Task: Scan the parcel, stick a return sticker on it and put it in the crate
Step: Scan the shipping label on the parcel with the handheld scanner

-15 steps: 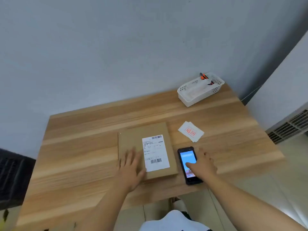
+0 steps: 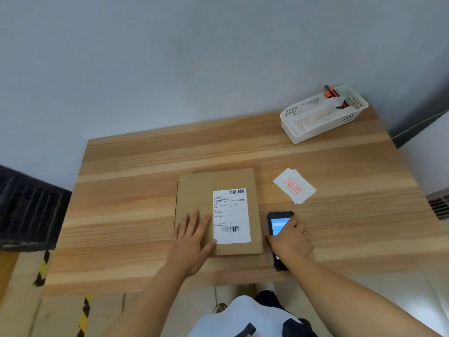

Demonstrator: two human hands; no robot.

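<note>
pale grey walls meet behind a wood-grain worktop [image 2: 145,190] pushed into the corner, with a dark slatted crate [image 2: 29,210] low at the left beside it. the parcel [image 2: 194,190], a flat brown cardboard mailer, lies near the front middle of the worktop with its white shipping label [image 2: 230,215] facing up. the left hand [image 2: 192,242] rests flat and spread on the parcel's near left part, fingers apart, thumb just touching the label's lower corner, gripping nothing. just right of the parcel lies a dark handheld scanner [image 2: 279,227] with its screen lit; the right hand [image 2: 291,239] lies over its lower half, fingers curling round it, though whether it is actually clamped on it or only resting i cannot tell. beyond the scanner sits a small stack of white return stickers [image 2: 294,186] printed in red, and a white basket [image 2: 323,115] holding orange-handled tools stands at the far right corner. the step in hand looks like picking up the scanner to read the label. to do it well, take the scanner by its sides so the screen and reading window stay uncovered, keep the left hand pressing the parcel still but slide the thumb off the label so the lower barcode [image 2: 230,229] is fully exposed, and aim squarely at one barcode.
</note>
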